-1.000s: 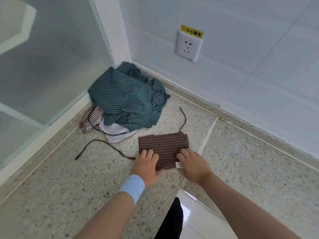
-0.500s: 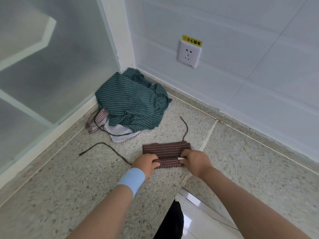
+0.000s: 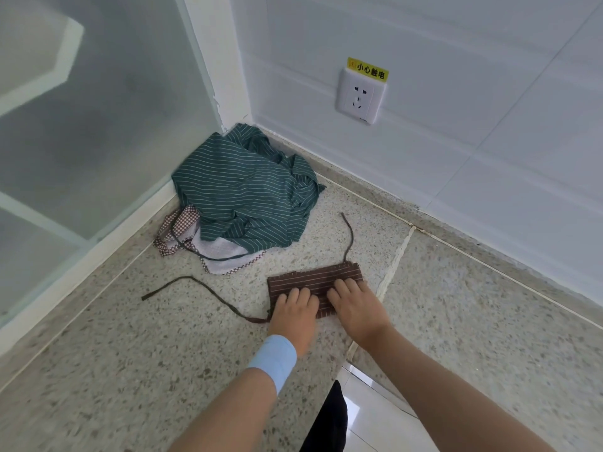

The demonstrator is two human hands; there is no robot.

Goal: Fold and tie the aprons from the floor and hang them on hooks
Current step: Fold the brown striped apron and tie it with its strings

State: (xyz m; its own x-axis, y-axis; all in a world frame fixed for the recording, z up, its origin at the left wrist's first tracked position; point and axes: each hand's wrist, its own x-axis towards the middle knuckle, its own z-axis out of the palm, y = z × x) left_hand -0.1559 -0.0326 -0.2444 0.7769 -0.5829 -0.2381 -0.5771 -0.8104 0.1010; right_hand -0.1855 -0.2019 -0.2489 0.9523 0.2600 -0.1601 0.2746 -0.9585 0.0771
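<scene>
Now the folding step is in hand. Closest, the left hand (image 3: 293,309) and the right hand (image 3: 357,305) are laid flat, side by side, on the brown striped apron (image 3: 313,279), which is folded into a short strip on the floor (image 3: 130,370). The fingers (image 3: 346,286) are held straight and pressed down on the cloth; nothing is pinched.

Next, it seems, the two strings must be picked up and tied round the strip. The long string (image 3: 202,286) is stretched out to the left, and the short string (image 3: 351,236) runs away from the far edge. Open floor is left on both sides for that.

Farther off, a green striped apron (image 3: 241,194) is heaped over a checked apron (image 3: 182,223) in the corner. It is shut in by the glass panel (image 3: 81,125) and the tiled wall (image 3: 473,141), so little room is left there. No hooks can be seen.
</scene>
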